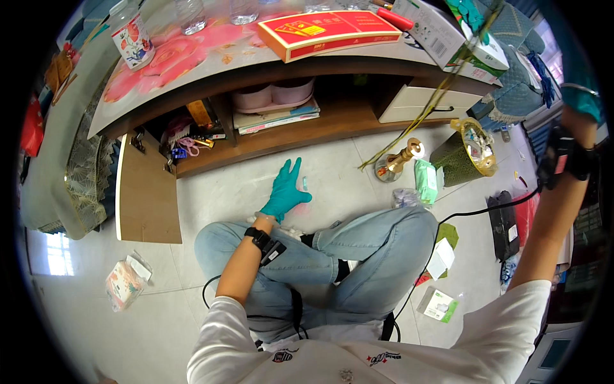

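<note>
My left hand point(288, 192), in a teal glove, is spread open over the floor just in front of my crossed legs, with a small light-blue piece point(305, 184) beside its fingers. My right hand point(579, 89), also gloved, is raised at the far right edge; its fingers disappear into the dark rim, so what they hold is unclear. Long yellowish strands point(435, 96) slant from near the floor up past the table's right end. A brass candlestick-like object point(400, 160) stands by their lower end, beside a green packet point(426, 182) and a bin with rubbish point(460, 160).
A low table point(166, 80) holds bottles point(133, 45), a red box point(328, 33) and cartons point(435, 35). Its cabinet door point(147, 198) hangs open at left, showing stored items. A sofa point(70, 166) stands left; packages point(128, 281) and papers point(441, 257) lie on the floor.
</note>
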`<state>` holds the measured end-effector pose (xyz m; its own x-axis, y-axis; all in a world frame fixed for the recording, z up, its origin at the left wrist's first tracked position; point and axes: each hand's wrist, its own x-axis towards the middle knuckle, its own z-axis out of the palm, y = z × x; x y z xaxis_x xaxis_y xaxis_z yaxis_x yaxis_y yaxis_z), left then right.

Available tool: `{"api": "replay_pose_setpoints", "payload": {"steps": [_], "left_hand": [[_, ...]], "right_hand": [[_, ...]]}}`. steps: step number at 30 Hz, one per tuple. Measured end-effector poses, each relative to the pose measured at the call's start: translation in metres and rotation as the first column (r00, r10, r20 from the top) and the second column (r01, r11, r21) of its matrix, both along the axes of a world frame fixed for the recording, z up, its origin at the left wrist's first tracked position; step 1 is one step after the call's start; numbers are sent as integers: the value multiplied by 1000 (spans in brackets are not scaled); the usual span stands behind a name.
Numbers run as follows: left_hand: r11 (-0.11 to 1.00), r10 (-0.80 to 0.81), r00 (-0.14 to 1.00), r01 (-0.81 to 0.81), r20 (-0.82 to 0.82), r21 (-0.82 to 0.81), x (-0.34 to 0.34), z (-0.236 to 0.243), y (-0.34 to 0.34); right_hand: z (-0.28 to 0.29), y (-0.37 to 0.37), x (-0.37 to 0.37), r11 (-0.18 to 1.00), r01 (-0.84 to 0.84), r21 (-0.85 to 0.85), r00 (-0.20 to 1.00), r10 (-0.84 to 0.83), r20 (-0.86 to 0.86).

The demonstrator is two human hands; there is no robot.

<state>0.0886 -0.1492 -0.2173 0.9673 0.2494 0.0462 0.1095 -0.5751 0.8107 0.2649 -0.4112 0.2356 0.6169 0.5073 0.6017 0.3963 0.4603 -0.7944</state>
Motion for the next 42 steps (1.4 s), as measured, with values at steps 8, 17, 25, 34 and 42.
{"api": "replay_pose_setpoints", "payload": {"steps": [8, 17, 25, 34, 42], "left_hand": [[833, 185, 972, -76, 146, -548, 3, 36, 9], [841, 56, 947, 126, 316, -527, -1, 72, -7], [573, -152, 926, 368, 346, -732, 1, 71, -24], [620, -114, 966, 251, 231, -744, 8, 62, -28], [508, -98, 981, 195, 169, -839, 5, 67, -29]], "right_hand": [[-72, 48, -5, 963, -44, -265, 993, 14, -114], [-243, 84, -59, 930, -177, -321, 923, 43, -383], [-379, 96, -101, 933, -181, -312, 848, -13, -530], [-402, 96, -114, 930, -140, -339, 861, -55, -506], [-392, 89, -104, 909, -97, -406, 811, -164, -561]]}}
